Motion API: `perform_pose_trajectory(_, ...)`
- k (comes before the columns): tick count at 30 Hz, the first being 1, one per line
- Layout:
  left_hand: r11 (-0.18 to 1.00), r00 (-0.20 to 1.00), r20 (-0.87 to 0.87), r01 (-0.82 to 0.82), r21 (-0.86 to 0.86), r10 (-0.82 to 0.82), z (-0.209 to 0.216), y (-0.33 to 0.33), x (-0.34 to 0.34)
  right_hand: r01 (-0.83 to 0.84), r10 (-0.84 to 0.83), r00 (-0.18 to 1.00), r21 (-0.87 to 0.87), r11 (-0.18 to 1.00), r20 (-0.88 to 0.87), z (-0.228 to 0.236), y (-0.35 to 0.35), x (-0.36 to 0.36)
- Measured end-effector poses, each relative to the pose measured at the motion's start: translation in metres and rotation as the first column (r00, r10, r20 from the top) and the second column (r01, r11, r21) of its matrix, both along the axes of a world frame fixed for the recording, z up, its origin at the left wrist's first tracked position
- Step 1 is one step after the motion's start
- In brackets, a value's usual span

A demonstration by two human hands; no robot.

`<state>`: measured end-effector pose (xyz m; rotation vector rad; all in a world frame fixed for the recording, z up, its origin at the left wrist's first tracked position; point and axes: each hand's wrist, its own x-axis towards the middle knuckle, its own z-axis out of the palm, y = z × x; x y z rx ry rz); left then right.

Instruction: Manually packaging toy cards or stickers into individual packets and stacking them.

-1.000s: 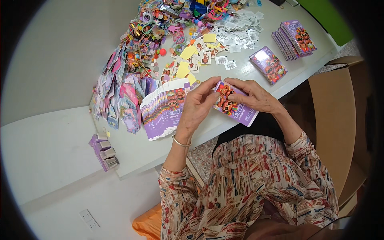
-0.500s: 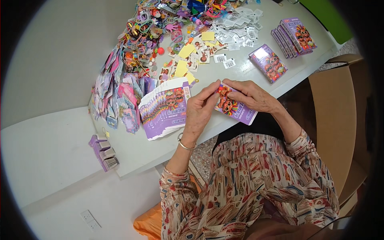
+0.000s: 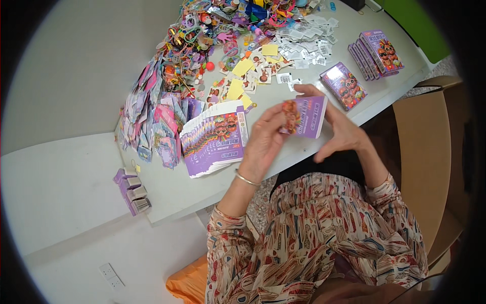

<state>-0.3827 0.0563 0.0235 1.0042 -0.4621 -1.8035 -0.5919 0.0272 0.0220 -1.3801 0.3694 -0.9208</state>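
Observation:
My left hand (image 3: 264, 138) grips one end of a purple printed cardboard box (image 3: 310, 117) and holds it tilted above the table's front edge. My right hand (image 3: 347, 136) is spread around the box's other end, thumb well apart from the fingers. Part of its fingers is hidden behind the box. To the left of my left hand lies a fanned stack of flat purple cartons (image 3: 215, 142). Beyond my right hand a formed purple box (image 3: 345, 87) lies on the table, with several more boxes (image 3: 380, 53) stacked behind it.
Small colourful trinkets (image 3: 202, 45) are heaped at the far left, beside piled packets (image 3: 152, 116). Small white packets (image 3: 309, 40), yellow paper pieces (image 3: 243, 67) and picture cards lie mid-table. A cardboard carton (image 3: 422, 152) stands at the right; an orange bag (image 3: 190, 281) is below.
The box has turned and tipped up in my left hand. My right hand has let go of its edge and spread open to the right.

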Motion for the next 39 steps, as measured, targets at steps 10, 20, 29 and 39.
perform_pose_trajectory(10, 0.959, 0.738, 0.674, 0.176, -0.223, 0.021, -0.006, -0.043, 0.006, 0.435, -0.482, 0.691, -0.222, 0.872, -0.539, 0.002, 0.010, -0.006)
perform_pose_trajectory(20, 0.685, -0.121, 0.826, 0.631, -0.365, 0.551, -0.030, -0.092, -0.010, 0.432, -0.606, 0.607, -0.427, 0.794, -0.513, 0.009, 0.014, -0.023)
perform_pose_trajectory(29, 0.725, 0.047, 0.879, 0.546, -0.420, 0.474, -0.031, -0.096, -0.007, 0.560, -0.628, 0.566, -0.310, 0.768, -0.534, 0.031, 0.018, -0.050)
perform_pose_trajectory(39, 0.749, -0.096, 0.851, 0.533, -0.394, 0.516, -0.033, -0.083, -0.024, 0.586, -0.655, 0.529, -0.326, 0.742, -0.539, 0.028, 0.018, -0.060)
